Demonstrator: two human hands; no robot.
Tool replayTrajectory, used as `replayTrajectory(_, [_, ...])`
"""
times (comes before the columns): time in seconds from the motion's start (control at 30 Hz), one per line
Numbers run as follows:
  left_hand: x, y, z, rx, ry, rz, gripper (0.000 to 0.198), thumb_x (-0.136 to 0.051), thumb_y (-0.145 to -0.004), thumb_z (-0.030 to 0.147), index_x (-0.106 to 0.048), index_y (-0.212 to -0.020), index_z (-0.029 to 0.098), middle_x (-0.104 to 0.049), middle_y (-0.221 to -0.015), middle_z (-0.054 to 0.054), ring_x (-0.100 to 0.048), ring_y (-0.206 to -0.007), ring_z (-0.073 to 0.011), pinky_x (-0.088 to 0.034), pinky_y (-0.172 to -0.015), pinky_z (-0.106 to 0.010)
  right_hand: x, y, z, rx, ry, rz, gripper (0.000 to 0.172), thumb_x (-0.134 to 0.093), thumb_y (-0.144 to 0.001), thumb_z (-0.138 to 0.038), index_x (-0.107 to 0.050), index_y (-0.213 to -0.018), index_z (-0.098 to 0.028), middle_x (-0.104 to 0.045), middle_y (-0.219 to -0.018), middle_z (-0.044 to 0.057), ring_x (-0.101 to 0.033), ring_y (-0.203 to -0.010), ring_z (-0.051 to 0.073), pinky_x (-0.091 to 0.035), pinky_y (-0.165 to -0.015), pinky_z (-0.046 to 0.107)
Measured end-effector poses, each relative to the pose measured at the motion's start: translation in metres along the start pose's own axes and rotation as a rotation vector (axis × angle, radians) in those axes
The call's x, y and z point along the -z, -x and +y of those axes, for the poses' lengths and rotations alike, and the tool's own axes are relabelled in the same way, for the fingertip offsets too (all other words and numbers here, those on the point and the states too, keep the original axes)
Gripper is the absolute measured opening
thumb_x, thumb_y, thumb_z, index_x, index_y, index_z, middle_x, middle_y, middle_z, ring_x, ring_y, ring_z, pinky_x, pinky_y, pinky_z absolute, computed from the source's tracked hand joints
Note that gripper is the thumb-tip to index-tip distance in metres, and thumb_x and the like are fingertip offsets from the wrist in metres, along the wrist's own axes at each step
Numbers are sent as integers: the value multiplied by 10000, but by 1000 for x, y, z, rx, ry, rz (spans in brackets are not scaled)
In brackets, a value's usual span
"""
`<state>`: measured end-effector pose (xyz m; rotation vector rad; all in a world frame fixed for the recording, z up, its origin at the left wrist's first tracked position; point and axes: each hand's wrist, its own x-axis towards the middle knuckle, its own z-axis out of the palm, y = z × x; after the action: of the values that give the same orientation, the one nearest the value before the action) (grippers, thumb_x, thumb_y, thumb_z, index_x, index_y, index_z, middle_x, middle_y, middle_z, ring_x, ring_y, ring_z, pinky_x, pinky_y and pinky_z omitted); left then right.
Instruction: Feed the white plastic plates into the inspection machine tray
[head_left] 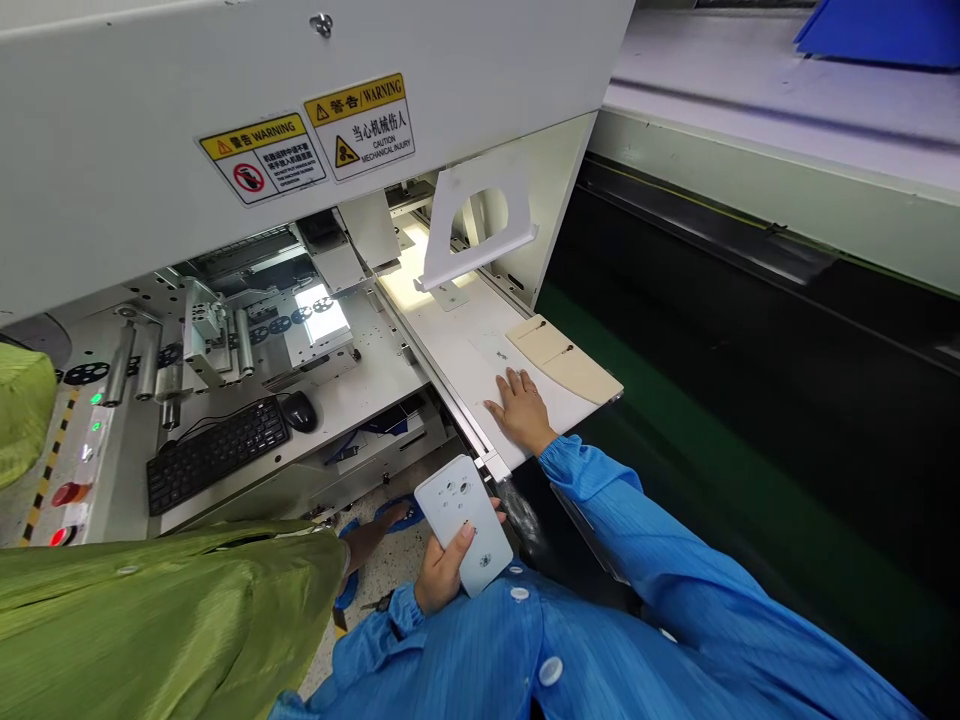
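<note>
My left hand (442, 572) is closed round a pale grey, phone-shaped panel (469, 530), thumb on its face and fingertips showing past the right edge. The panel has rounded corners and small dark marks or holes; whether it is one piece or a stack I cannot tell. My right hand (525, 412) lies with fingers spread on the white conveyor belt (487, 400), nothing visible in it. Just beyond its fingertips is a thin, see-through sheet (499, 350) with a small dark mark. A cream curved plate (566, 358) with two dark slots sits to its right.
Further up the belt, another marked piece (450, 296) lies under a white bracket (480, 215) at the lit machine opening. At left are rollers (150, 360), a keyboard (217, 452) and a mouse (299, 411). A person in a green garment (165, 620) stands close on the left.
</note>
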<state>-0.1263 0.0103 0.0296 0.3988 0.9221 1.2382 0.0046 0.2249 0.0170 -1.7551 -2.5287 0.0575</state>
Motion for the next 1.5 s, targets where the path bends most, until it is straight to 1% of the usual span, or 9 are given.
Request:
replayTrajectory(0.3, [0,0,-1,-3,13,22,519,-637,-730,449,-617,-1121,108,-686,-1048,-156,-584,-1074,-315,-485,-896,-432,0,-5,1,6,-28,-14,668,-297,-903,-532,-352,-1381,-69,-258,-1478,154,-177,-1359,340,-208,-1081,438])
replayTrajectory(0.6, [-10,3,5,42,-17,131,602,-691,-668,458,-592,-1163,130,-683,-1062,-147,-614,-1028,-314,-531,-828,-398,2,-3,4,-27,-29,-20,680,-304,-893,-558,-335,-1391,-96,-229,-1491,145,-165,-1366,330,-173,-1086,448])
replayTrajectory(0.7, [-13,4,6,47,-29,124,601,-690,-668,461,-594,-1159,126,-690,-1042,-149,-611,-1031,-321,-534,-826,-400,3,-2,4,-35,-42,-29,685,-287,-894,-565,-320,-1398,-102,-219,-1496,134,-145,-1372,324,-166,-1090,443])
replayTrajectory(0.87, [-15,3,6,6,-37,117,579,-680,-676,465,-587,-1159,159,-652,-1137,-138,-592,-1066,-327,-529,-839,-413,16,6,10,-55,-88,90,668,-273,-904,-540,-312,-1399,-94,-285,-1471,123,-193,-1354,303,-184,-1088,417])
replayTrajectory(1.03, [-12,1,7,7,-39,104,569,-670,-687,456,-597,-1144,125,-673,-1084,-156,-598,-1054,-327,-521,-846,-415,53,13,55,-254,-135,260,561,-277,-913,-441,-389,-1357,-117,-527,-1236,162,-435,-1157,310,-340,-968,430])
replayTrajectory(1.17, [-12,3,7,14,-35,83,583,-657,-697,446,-583,-1164,104,-701,-1001,-158,-608,-1038,-317,-516,-848,-412,83,10,121,-657,-94,146,517,-396,-876,-303,-390,-1357,-112,-605,-1096,178,-517,-1061,341,-388,-876,471])
replayTrajectory(1.3, [-13,8,5,21,-26,76,597,-657,-700,438,-569,-1186,101,-711,-965,-152,-616,-1025,-307,-513,-848,-401,102,17,170,-796,-116,127,520,-470,-825,-236,-442,-1313,-59,-598,-1104,228,-537,-1047,375,-411,-825,495])
replayTrajectory(1.4, [-13,9,1,13,-20,62,602,-654,-695,453,-577,-1175,98,-706,-978,-157,-613,-1024,-319,-513,-841,-410,108,24,173,-781,-144,165,473,-452,-812,-198,-506,-1257,-47,-597,-1114,233,-529,-1065,379,-409,-840,507])
replayTrajectory(1.5, [-11,9,-2,4,-15,57,594,-651,-697,455,-585,-1163,92,-703,-982,-164,-611,-1024,-326,-507,-848,-418,101,23,146,-624,-197,184,401,-439,-806,-171,-589,-1167,-81,-609,-1122,190,-524,-1082,339,-396,-896,476])
